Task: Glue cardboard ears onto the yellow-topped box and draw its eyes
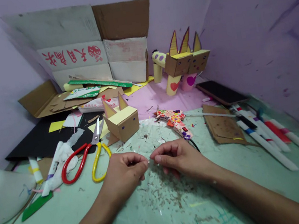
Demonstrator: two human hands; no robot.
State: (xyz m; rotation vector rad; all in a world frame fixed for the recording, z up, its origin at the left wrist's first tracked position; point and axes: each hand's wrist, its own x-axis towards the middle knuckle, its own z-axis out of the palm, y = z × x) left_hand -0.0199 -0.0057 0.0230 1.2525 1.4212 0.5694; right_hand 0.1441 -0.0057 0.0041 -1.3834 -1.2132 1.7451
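Note:
My left hand and my right hand face each other low over the table, fingertips almost meeting. Both are closed in a pinch; a tiny pale bit shows at the left fingertips, too small to name. What the right fingers hold, if anything, I cannot make out. Just behind my left hand sits a cardboard box head with two pointed ears and drawn dot eyes. Scissors with one red and one yellow handle lie left of that hand. Beyond my right hand rests a flower-patterned glue gun with a clear stick in its back.
Two box-headed cardboard figures stand at the back right, before the wall. A phone, cardboard piece and several markers lie right. Flattened cardboard leans at the back; a white container is left. Brown scraps litter the green tabletop.

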